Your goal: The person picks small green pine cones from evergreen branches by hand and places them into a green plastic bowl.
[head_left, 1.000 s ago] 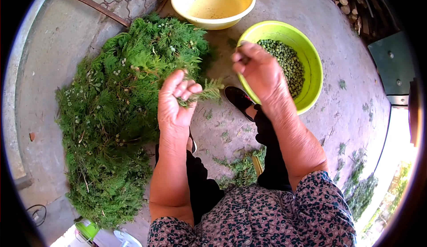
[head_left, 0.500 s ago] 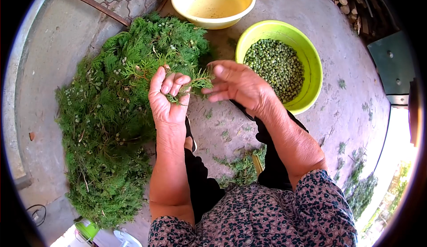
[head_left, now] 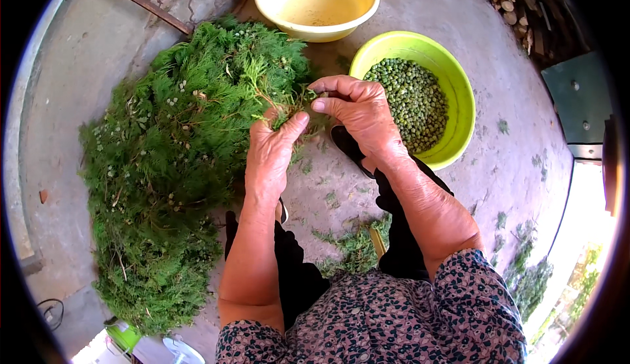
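My left hand (head_left: 272, 151) is closed on a leafy evergreen sprig (head_left: 256, 88), thumb pressed against the stems. Beside it my right hand (head_left: 367, 111) pinches with thumb and forefinger at the sprig's right side; a small greenish bit shows between the fingertips, too small to name. A large heap of cut evergreen branches (head_left: 164, 161), dotted with pale green cones, lies on the left and passes behind the held sprig. To the right stands a lime-green basin (head_left: 462, 101), partly filled with small round green cones (head_left: 410, 98).
A pale yellow basin (head_left: 318, 33) stands at the far side. Loose clippings (head_left: 357, 249) lie between my feet, and more greenery (head_left: 528, 275) at the right. Stacked firewood (head_left: 508, 3) and a dark green panel (head_left: 581, 95) border the right edge. A rusty metal bar (head_left: 134, 0) crosses the upper left.
My left hand has turned over and moved right and up with the sprig. My right hand, loosely open before, has closed its fingertips at the sprig.
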{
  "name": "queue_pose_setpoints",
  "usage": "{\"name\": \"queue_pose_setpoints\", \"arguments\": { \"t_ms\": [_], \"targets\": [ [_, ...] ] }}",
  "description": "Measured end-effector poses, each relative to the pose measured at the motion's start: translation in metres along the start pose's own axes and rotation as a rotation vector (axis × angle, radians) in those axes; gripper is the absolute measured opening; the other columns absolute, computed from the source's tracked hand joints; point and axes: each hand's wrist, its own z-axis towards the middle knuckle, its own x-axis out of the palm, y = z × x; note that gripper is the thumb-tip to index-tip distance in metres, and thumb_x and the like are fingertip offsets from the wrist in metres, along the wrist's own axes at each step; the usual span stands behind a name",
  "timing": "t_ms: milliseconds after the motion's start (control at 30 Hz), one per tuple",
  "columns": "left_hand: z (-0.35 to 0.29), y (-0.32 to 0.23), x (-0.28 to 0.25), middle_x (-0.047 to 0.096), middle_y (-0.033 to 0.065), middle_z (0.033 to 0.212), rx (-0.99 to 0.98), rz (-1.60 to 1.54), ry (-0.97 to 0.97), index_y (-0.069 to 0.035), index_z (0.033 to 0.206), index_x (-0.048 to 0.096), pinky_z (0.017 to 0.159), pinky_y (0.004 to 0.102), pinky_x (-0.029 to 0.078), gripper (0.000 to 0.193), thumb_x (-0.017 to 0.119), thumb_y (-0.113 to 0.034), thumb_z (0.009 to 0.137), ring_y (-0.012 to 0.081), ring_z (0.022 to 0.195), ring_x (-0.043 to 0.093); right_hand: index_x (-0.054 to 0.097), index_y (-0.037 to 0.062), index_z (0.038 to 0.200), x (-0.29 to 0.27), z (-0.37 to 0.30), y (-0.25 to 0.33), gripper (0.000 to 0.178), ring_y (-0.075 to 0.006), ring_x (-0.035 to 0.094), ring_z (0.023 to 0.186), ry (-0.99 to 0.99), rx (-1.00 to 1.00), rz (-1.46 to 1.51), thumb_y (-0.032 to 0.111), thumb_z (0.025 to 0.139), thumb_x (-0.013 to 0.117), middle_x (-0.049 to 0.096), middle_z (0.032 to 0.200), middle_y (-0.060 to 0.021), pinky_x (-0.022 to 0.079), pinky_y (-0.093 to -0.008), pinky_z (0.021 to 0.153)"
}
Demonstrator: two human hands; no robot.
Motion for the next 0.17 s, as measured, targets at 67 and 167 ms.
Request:
{"name": "queue_pose_setpoints", "arguments": {
  "t_ms": [67, 167],
  "targets": [
    [-0.0028, -0.0025, 0.0039, 0.059, 0.006, 0.074, -0.03, 0.021, 0.12, -0.001, 0.094, 0.055, 0.052, 0.025, 0.043, 0.022, 0.063, -0.014, 0.078, 0.0141, 0.06, 0.056, 0.063, -0.0004, 0.092, -0.0023, 0.0031, -0.0061, 0.019, -0.0073, 0.055, 0.067, 0.002, -0.054, -0.087, 0.001, 0.073, 0.061, 0.063, 0.076, -0.0038, 0.045, -0.0224, 0.063],
    [0.0, 0.0014, -0.0011, 0.059, 0.0071, 0.075, -0.069, 0.156, 0.104, 0.0, 0.098, 0.053, 0.055, 0.026, 0.046, 0.027, 0.063, -0.016, 0.079, 0.0169, 0.066, 0.059, 0.063, 0.0005, 0.092, -0.0086, 0.0058, -0.0072, 0.019, -0.0096, 0.056, 0.068, 0.032, -0.14, -0.255, 0.002, 0.073, 0.06, 0.064, 0.076, -0.0071, 0.046, -0.0246, 0.066]
  ]
}}
